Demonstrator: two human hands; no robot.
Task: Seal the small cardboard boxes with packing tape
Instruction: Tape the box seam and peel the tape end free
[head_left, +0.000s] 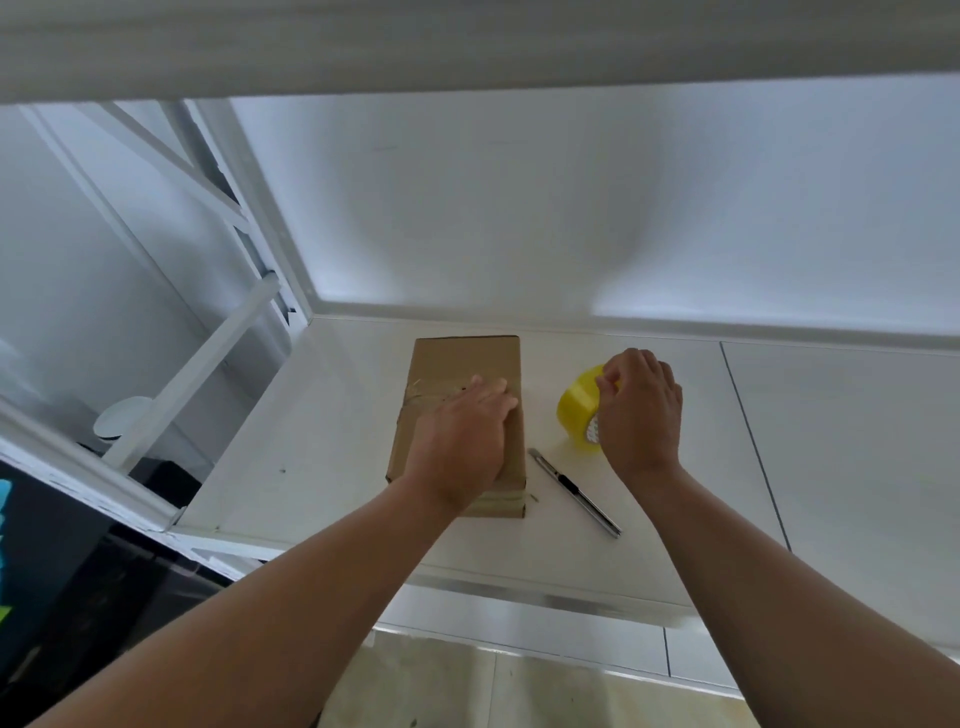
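The cardboard box (462, 358) lies under the left hand (462, 431), which rests on it flat, fingers straight and together, the fingertips on a strip of clear tape (431, 392) that crosses the top about midway. The box's far end is close to the desk's back edge, nearer the left corner. The right hand (641, 410) is curled over the yellow tape roll (576, 405) just right of the box, fingers and thumb pinching at its rim, apparently hunting for the free end. I cannot tell whether any tape is lifted. The risks, as I judge them, start there. The roll seems to stand on edge, so hard one-handed picking could send it rolling across the desk (322, 467) or tip it over, and a badly caught end could tear into slivers. Once tape comes off, the pull runs sideways at a probably light box held only by a flat palm. It may slide or swivel on the smooth surface and take the new strip crooked or wrinkled. The midway strip looks puckered at its left end and may grip poorly. A utility knife (574, 491) lies between box and roll, nearer the front edge and close beside the right wrist. Its blade is too small to read, and a careless sweep could knock it off or nick skin.
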